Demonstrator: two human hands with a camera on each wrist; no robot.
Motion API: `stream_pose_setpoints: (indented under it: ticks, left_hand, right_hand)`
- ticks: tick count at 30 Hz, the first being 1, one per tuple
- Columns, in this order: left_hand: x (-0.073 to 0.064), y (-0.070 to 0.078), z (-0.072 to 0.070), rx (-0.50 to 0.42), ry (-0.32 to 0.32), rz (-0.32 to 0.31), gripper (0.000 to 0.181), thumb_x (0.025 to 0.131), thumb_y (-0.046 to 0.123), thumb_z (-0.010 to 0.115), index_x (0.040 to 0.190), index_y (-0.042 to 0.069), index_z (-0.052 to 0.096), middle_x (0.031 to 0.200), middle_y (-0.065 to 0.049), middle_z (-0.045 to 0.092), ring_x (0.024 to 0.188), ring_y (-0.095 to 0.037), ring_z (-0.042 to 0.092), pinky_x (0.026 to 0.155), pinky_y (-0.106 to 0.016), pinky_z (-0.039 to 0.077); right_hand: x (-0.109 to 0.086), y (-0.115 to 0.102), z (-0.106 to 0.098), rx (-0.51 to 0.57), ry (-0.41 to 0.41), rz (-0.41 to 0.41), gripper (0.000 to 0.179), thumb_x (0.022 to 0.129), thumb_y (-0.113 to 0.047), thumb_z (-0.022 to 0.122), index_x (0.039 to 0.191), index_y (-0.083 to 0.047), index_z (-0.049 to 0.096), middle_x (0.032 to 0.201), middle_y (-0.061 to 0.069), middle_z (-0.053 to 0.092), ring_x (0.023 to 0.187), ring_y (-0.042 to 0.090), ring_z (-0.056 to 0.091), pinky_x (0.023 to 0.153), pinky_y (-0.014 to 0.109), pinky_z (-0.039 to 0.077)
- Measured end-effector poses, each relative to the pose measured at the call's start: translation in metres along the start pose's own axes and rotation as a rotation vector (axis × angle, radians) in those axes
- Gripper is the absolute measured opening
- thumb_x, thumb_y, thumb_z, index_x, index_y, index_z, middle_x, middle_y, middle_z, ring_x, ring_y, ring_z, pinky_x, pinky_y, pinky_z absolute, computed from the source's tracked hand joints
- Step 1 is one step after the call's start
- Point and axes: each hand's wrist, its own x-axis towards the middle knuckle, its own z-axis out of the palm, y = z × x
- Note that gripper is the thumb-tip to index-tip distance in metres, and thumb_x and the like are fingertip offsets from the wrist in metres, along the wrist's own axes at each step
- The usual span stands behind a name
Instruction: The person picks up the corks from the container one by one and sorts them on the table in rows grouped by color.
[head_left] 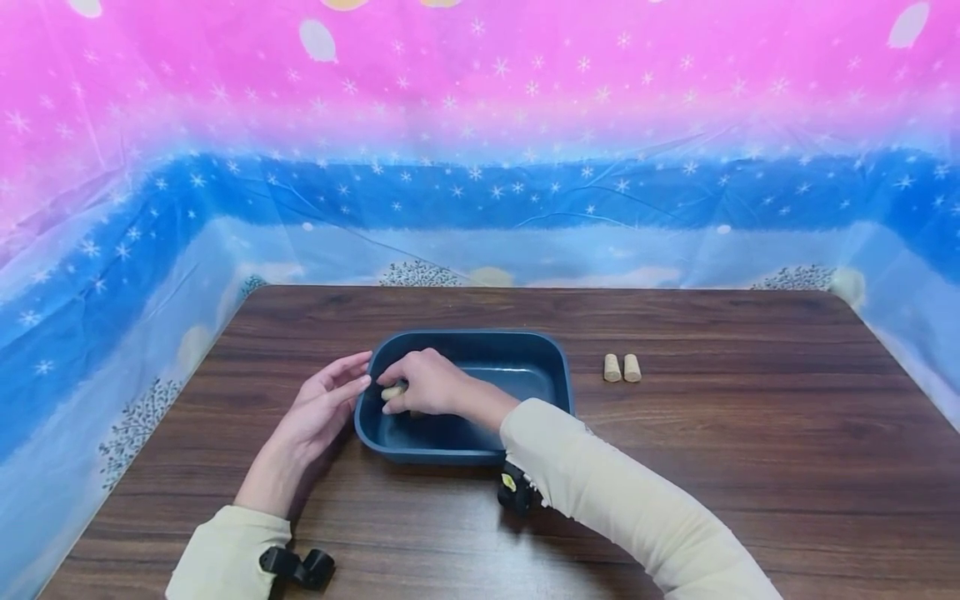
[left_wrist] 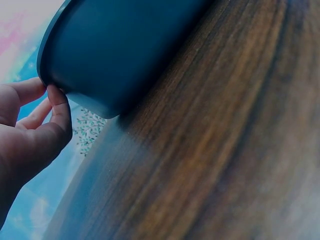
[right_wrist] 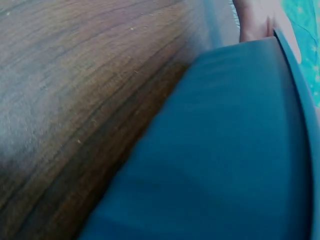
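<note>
A dark blue rectangular container [head_left: 558, 367] stands on the table, its outer wall [left_wrist: 125, 50] filling much of the left wrist view. My right hand [head_left: 431, 383] reaches inside near its left end and pinches a tan cork stopper [head_left: 392, 392] between thumb and fingers. Part of another cork [head_left: 416, 414] shows beneath that hand. At the container's left end my left hand [head_left: 318, 408] touches the rim from outside, fingers fairly straight; the left wrist view shows its fingertips [left_wrist: 56, 95] right at the lip. The container's side hides my right hand in the right wrist view.
Two tapered corks [head_left: 622, 367] stand side by side on the wooden table [head_left: 750, 450], to the right of the container. A pink and blue snowflake cloth [head_left: 480, 192] hangs behind and around the table. Black wrist cameras [head_left: 298, 568] are strapped on the sleeves.
</note>
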Motion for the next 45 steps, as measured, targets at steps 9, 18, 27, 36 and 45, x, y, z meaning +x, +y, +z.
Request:
stream_pose_setpoints:
  ticks: [9, 18, 27, 36, 45]
  left_hand:
    - [0.000, 0.000, 0.002, 0.002, 0.002, 0.008, 0.033, 0.097, 0.007, 0.058, 0.130, 0.005, 0.053, 0.113, -0.005, 0.050, 0.100, -0.013, 0.056, 0.088, -0.021, 0.047]
    - [0.002, -0.002, 0.003, -0.028, -0.006, 0.033, 0.025, 0.097, 0.002, 0.056, 0.121, 0.010, 0.059, 0.111, -0.004, 0.052, 0.096, -0.010, 0.057, 0.084, -0.019, 0.048]
    - [0.002, -0.003, 0.003, -0.039, -0.015, 0.049, 0.025, 0.097, 0.001, 0.055, 0.114, 0.017, 0.064, 0.110, -0.002, 0.055, 0.099, -0.010, 0.057, 0.084, -0.020, 0.048]
    - [-0.002, -0.004, 0.001, -0.020, 0.004, 0.036, 0.025, 0.097, 0.004, 0.057, 0.117, 0.018, 0.063, 0.112, -0.002, 0.055, 0.102, -0.011, 0.055, 0.086, -0.020, 0.048]
    - [-0.001, -0.003, 0.003, -0.040, 0.002, 0.025, 0.025, 0.096, 0.003, 0.057, 0.110, 0.022, 0.066, 0.111, -0.002, 0.055, 0.100, -0.010, 0.056, 0.085, -0.020, 0.048]
  right_hand:
    - [-0.013, 0.011, -0.019, 0.056, 0.029, 0.013, 0.047, 0.082, -0.030, 0.079, 0.122, -0.008, 0.066, 0.111, -0.001, 0.065, 0.091, 0.010, 0.056, 0.078, 0.021, 0.048]
    - [-0.036, 0.030, -0.040, 0.163, 0.090, 0.041, 0.047, 0.080, -0.023, 0.081, 0.120, -0.005, 0.063, 0.110, 0.004, 0.062, 0.091, 0.014, 0.061, 0.074, 0.025, 0.051]
    - [-0.062, 0.050, -0.067, 0.218, 0.186, 0.093, 0.048, 0.077, -0.021, 0.084, 0.117, -0.008, 0.060, 0.104, 0.003, 0.063, 0.091, 0.013, 0.062, 0.075, 0.031, 0.052]
    - [-0.088, 0.073, -0.086, 0.217, 0.268, 0.109, 0.045, 0.079, -0.018, 0.080, 0.119, -0.005, 0.063, 0.103, 0.005, 0.065, 0.094, 0.018, 0.061, 0.077, 0.034, 0.052]
    - [-0.111, 0.094, -0.102, 0.171, 0.344, 0.168, 0.044, 0.077, -0.022, 0.083, 0.115, -0.006, 0.067, 0.100, 0.005, 0.067, 0.094, 0.020, 0.062, 0.082, 0.038, 0.050]
